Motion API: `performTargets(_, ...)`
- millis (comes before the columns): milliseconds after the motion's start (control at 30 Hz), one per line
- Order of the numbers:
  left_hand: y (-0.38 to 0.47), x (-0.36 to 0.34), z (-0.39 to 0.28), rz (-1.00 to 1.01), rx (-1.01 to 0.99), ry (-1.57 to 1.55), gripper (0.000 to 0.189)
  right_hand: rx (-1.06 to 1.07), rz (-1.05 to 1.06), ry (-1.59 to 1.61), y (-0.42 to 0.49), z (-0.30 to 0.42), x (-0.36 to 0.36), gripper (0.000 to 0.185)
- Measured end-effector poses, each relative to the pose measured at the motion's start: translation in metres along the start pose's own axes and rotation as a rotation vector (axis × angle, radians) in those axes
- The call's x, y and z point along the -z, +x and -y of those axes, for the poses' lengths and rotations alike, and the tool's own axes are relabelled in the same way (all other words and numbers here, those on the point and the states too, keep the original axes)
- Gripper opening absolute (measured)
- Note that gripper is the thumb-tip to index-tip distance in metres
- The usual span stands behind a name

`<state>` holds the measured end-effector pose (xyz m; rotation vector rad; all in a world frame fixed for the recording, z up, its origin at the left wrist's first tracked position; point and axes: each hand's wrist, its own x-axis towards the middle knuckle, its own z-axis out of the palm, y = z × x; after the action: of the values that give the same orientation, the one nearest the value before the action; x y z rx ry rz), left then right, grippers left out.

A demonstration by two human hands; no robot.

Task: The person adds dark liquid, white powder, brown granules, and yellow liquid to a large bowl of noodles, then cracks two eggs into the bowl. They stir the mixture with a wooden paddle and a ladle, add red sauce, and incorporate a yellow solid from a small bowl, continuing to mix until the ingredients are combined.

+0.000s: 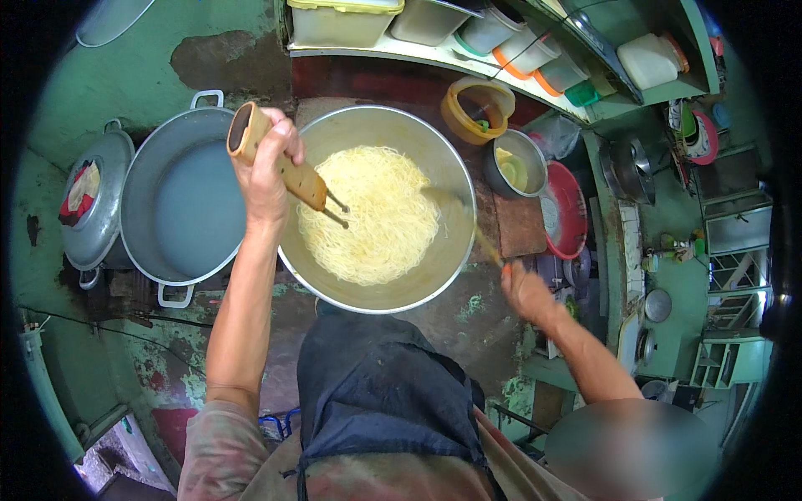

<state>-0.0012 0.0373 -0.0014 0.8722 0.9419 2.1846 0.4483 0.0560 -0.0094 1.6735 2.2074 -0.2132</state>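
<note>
A large round metal basin [448,260] stands right before me with a mound of pale yellow noodles [369,232] in it. My left hand [263,178] is closed around the thick wooden handle [304,181] of a tool, held over the basin's left side. Two dark metal prongs [335,210] stick out of its lower end above the noodles; whether they touch cannot be made out. My right hand [529,294], right of the basin, grips a long-handled utensil [485,241]. Its blurred head lies over the rim at the noodles' right edge.
Left stands a large two-handled pot [141,213] of cloudy liquid, beside another pot's metal lid [94,235] with a cloth on it. At right are an orange-yellow tub [451,113], a small metal pot [495,178] and a red basin [573,219]. A shelf [351,51] with containers runs behind.
</note>
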Motion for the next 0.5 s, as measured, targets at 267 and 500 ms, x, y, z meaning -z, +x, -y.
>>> performTargets(267,-0.002,0.022,-0.018,-0.062,-0.015,-0.030,0.016,0.107,0.198,0.182,-0.098,0.017,0.032,0.031)
performTargets(500,0.039,0.014,-0.046,0.209,-0.013,-0.229,0.021,0.310,0.289,0.382,-0.049,0.114,0.000,0.040)
